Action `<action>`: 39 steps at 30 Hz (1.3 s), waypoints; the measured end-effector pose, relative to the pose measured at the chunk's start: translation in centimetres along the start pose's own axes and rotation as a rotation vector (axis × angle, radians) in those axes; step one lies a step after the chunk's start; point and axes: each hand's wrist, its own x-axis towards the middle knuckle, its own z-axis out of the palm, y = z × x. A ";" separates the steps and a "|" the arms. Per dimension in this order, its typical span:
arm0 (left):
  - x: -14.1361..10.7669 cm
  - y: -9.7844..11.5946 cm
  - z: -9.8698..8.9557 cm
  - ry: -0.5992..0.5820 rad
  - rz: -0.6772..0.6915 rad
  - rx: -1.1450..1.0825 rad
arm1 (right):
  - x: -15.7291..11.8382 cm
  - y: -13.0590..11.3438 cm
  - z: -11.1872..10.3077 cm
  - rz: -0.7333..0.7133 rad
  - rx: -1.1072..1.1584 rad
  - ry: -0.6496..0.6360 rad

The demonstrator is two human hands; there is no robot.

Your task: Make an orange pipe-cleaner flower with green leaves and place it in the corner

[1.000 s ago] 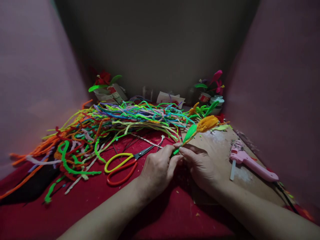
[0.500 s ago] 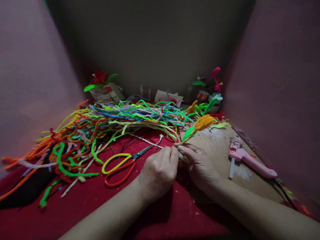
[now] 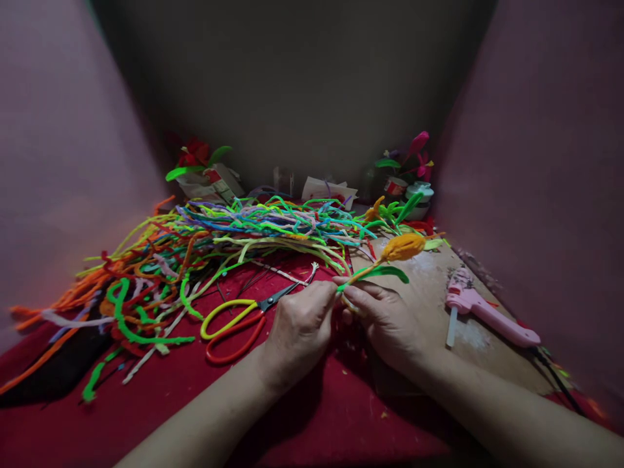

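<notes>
Between my two hands is a pipe-cleaner flower with a closed orange-yellow head, tilted up to the right. A green leaf lies along the right side of its stem. My right hand pinches the stem between thumb and forefinger below the leaf. The fingers of my left hand are closed at the stem's lower end, where a bit of green shows; my knuckles hide the rest. Scissors with one yellow and one red handle lie just left of my left hand, blades pointing up to the right.
A big heap of coloured pipe cleaners spreads across the back and left of the red cloth. At right, a pink glue gun with a cord rests on a brown board. Finished-looking flowers and small jars stand behind.
The flower has turned and tipped lower to the right. Its leaf, earlier on the upper left of the stem, now shows on the right side. My left hand has shifted slightly left.
</notes>
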 end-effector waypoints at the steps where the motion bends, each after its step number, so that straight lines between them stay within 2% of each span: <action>1: 0.1 0.3 -0.1 0.013 -0.056 -0.099 | 0.0 -0.1 0.0 -0.015 -0.019 -0.013; 4: 0.7 1.1 -0.5 -0.005 -0.284 -0.436 | -0.2 -0.3 0.1 -0.057 -0.071 -0.030; 7: 1.0 1.4 -0.7 -0.095 -0.525 -0.819 | -0.3 -0.5 0.1 -0.078 -0.130 -0.042; 9: 1.1 1.2 -0.7 -0.164 -0.621 -1.004 | -0.3 -0.6 0.1 -0.110 -0.168 -0.043; 16: 1.0 -0.4 -0.9 -0.425 -0.741 -1.374 | -0.3 -0.9 0.1 -0.127 -0.221 -0.068; 22: 1.1 -1.1 -0.6 -0.521 -0.761 -1.520 | 0.0 -0.3 -0.4 -0.127 -0.267 -0.082; 24: 1.2 -0.8 -0.5 -0.524 -0.740 -1.485 | 0.1 -0.3 -0.4 -0.156 -0.278 -0.071; 26: 1.1 -0.2 -0.3 -0.468 -0.709 -1.327 | 0.1 -0.4 -0.4 -0.158 -0.262 -0.039; 28: 0.8 0.3 0.0 -0.326 -0.590 -0.994 | 0.1 -0.4 -0.3 -0.141 -0.236 -0.002; 31: 0.1 0.6 0.5 -0.094 -0.258 -0.351 | 0.0 -0.2 -0.3 -0.117 -0.205 0.036; 34: -0.5 0.2 0.9 -0.081 -0.058 0.043 | 0.1 0.0 -0.5 -0.098 -0.247 0.038; 36: -0.5 -0.1 0.8 -0.088 -0.025 0.135 | 0.2 -0.1 -0.4 -0.092 -0.301 0.036; 39: -0.2 -0.1 0.5 -0.072 -0.074 0.010 | 0.2 -0.5 0.0 -0.071 -0.284 0.028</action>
